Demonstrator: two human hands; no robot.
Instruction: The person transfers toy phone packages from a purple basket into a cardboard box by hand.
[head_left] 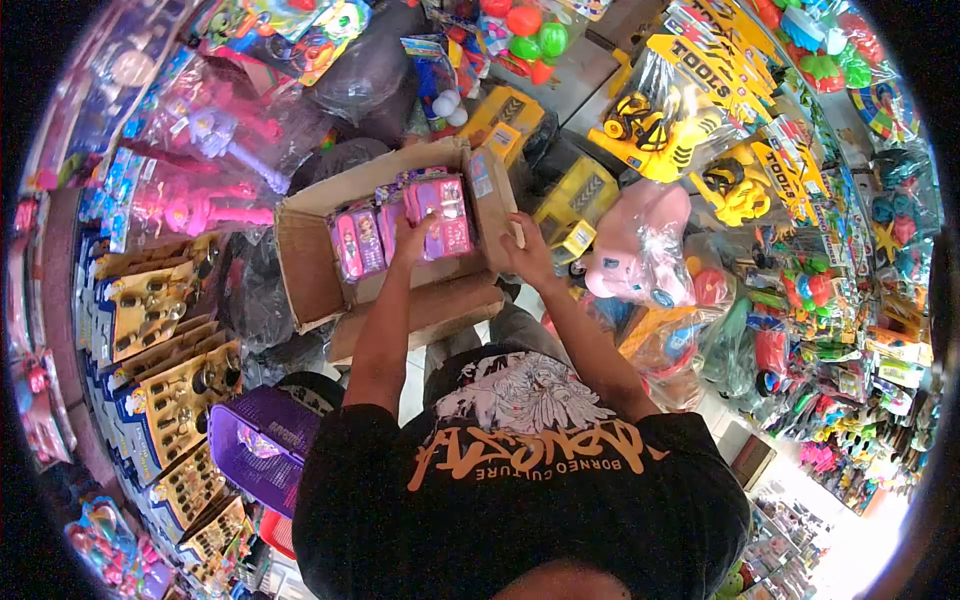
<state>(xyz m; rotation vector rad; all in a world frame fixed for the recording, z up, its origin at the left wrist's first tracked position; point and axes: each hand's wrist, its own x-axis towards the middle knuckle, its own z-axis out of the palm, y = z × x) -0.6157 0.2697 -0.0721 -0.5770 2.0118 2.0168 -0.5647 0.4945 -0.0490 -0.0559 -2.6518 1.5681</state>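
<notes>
Fingers are parted on the purple-pink packs (455, 225) (left hand (409, 243)) and clamped on the carton flap (491, 205) (right hand (531, 257)), seemingly for steadiness.

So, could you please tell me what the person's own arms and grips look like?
Short black sleeves cover the upper arms; the left arm and right arm are bare below. Neither the left grip nor right grip wears a glove, and no watch or bracelet shows.
</notes>
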